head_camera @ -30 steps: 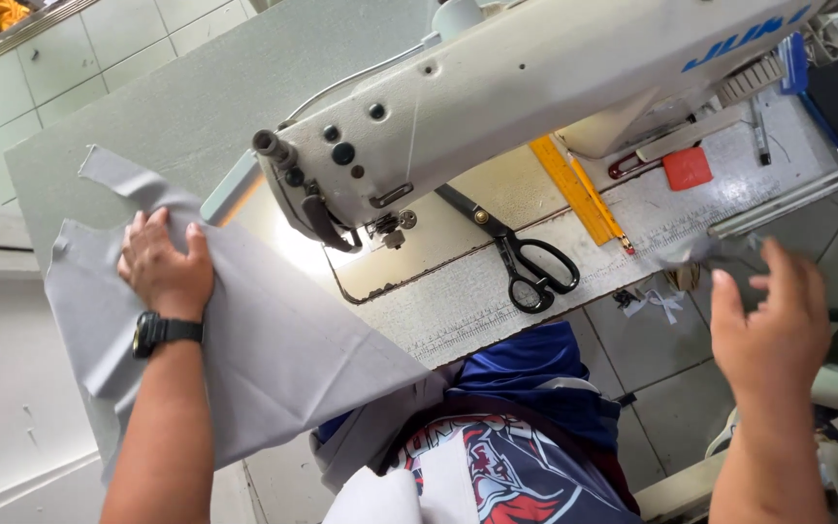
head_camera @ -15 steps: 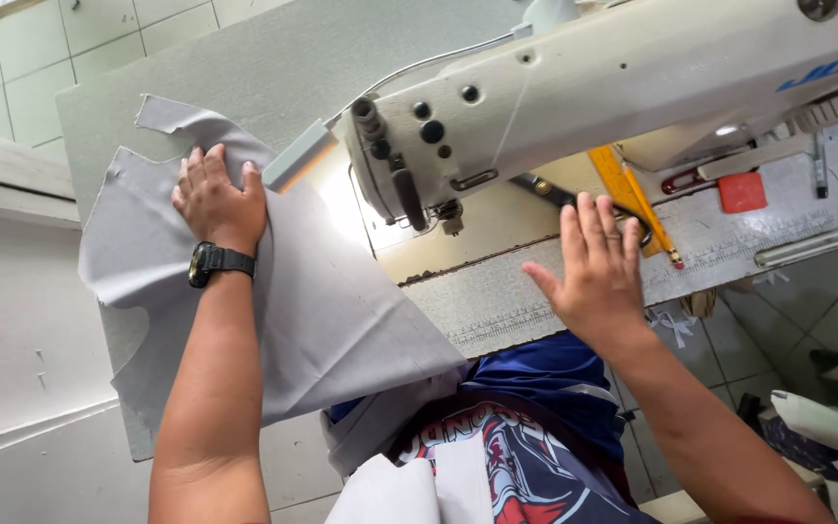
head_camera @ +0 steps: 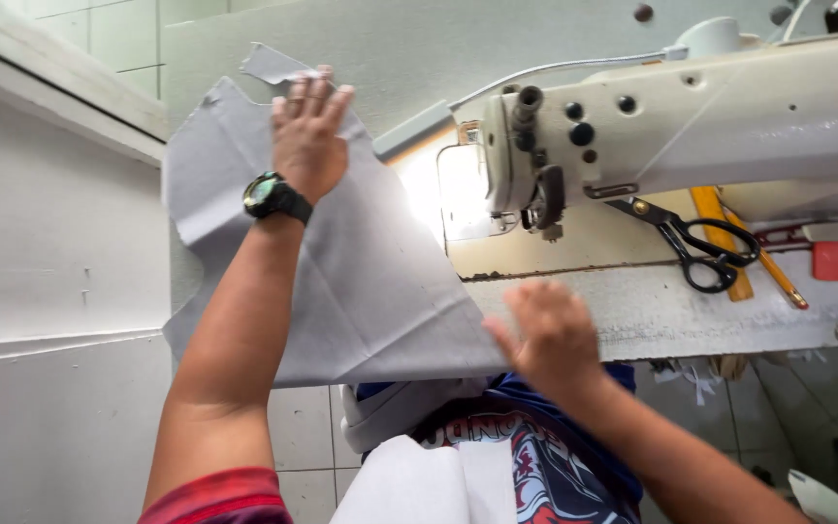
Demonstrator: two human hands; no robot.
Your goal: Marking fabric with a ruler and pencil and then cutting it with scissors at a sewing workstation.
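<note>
Head view: nearest, the right hand (head_camera: 550,340) sat blurred on the near corner of the grey cloth (head_camera: 361,262) at the table edge, fingers loosely together and flat, not clamped. Just past its fingertips was the sewing machine (head_camera: 671,126), with scissors (head_camera: 695,247) beyond that. Farther out, the left hand (head_camera: 307,136), watch (head_camera: 275,197) on its wrist, pressed flat on the cloth, fingers straight and slightly apart, tips at the far edge.

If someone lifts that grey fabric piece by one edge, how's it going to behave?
The grey fabric piece would probably flop and drape: it already hangs over the table edge and shows soft creases. It looks thin and light, lying flat under only the left hand. It seems apt to slide on the smooth sewing table.
</note>
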